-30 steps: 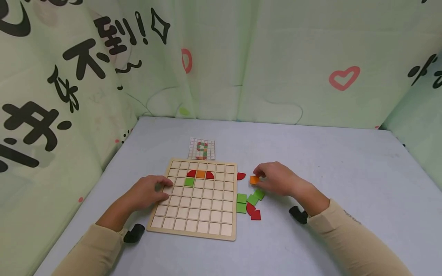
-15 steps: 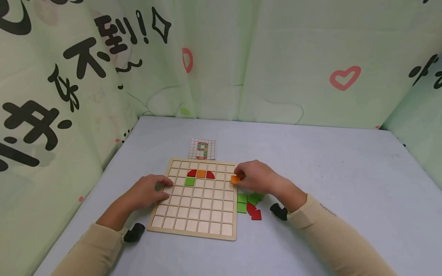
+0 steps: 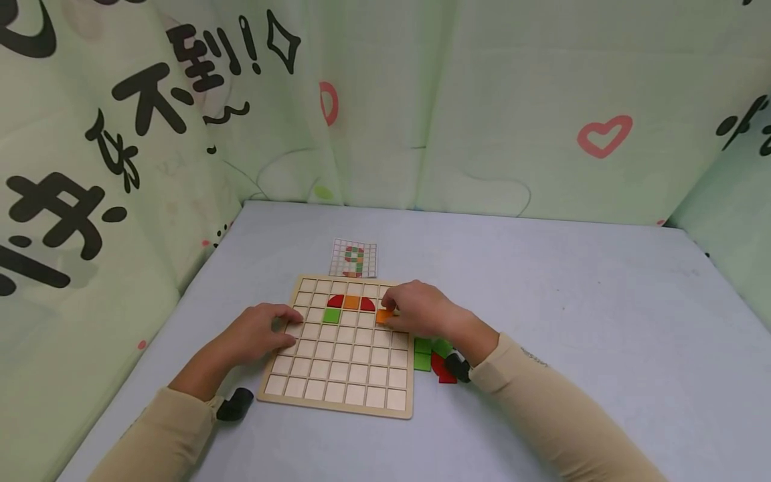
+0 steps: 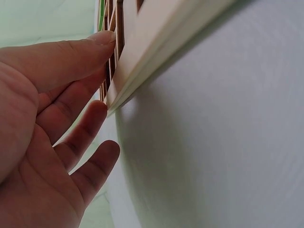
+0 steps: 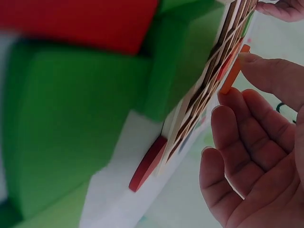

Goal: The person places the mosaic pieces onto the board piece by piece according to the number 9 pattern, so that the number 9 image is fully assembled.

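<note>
In the head view, a wooden grid board [image 3: 337, 355] lies on the table. Two red quarter-round tiles, one of them a red tile [image 3: 367, 304], flank an orange square [image 3: 351, 302] in one row of it, with a green square [image 3: 331, 315] below the left one. My right hand [image 3: 421, 309] pinches another orange square tile [image 5: 232, 71] between thumb and fingers, over the board's upper right part. My left hand [image 3: 258, 331] rests on the board's left edge; its thumb [image 4: 102, 39] touches the frame and the other fingers are loosely extended.
A small printed card [image 3: 353, 258] with a coloured grid pattern lies behind the board. Several green tiles [image 3: 423, 361] and red tiles [image 3: 446, 375] lie right of it, partly hidden by the right arm. A patterned curtain [image 3: 482, 100] hangs behind the table.
My right hand has carried the orange square tile leftward from the table on the right to over the board. The left hand has stayed on the board's left edge.
</note>
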Available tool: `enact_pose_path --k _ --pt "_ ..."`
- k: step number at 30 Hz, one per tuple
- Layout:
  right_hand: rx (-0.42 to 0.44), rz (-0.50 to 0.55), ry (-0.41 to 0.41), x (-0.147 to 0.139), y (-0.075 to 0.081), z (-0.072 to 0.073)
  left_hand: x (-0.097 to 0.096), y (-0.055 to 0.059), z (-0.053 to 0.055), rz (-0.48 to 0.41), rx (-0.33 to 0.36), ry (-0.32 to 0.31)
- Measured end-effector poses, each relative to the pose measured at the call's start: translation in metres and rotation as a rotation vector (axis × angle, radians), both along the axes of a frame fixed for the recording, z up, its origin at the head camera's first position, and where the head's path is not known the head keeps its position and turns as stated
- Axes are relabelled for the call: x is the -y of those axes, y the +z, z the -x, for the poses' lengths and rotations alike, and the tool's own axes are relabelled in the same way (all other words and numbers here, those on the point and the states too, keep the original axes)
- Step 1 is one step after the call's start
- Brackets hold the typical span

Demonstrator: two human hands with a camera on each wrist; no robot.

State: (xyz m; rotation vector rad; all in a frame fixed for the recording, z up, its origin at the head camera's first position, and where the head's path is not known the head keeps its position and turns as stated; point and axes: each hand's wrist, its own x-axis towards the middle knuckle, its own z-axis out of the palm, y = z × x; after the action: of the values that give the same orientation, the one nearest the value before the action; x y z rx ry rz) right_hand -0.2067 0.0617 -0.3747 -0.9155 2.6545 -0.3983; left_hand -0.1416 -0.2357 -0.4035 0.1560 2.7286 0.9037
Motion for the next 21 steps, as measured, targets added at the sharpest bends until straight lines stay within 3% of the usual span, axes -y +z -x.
enact_pose_path --k 21 --pt "-0.058 -0.013 0.049 0.026 -0.005 -0.001 0.001 -0.002 0.001 0.002 -0.003 0.002"
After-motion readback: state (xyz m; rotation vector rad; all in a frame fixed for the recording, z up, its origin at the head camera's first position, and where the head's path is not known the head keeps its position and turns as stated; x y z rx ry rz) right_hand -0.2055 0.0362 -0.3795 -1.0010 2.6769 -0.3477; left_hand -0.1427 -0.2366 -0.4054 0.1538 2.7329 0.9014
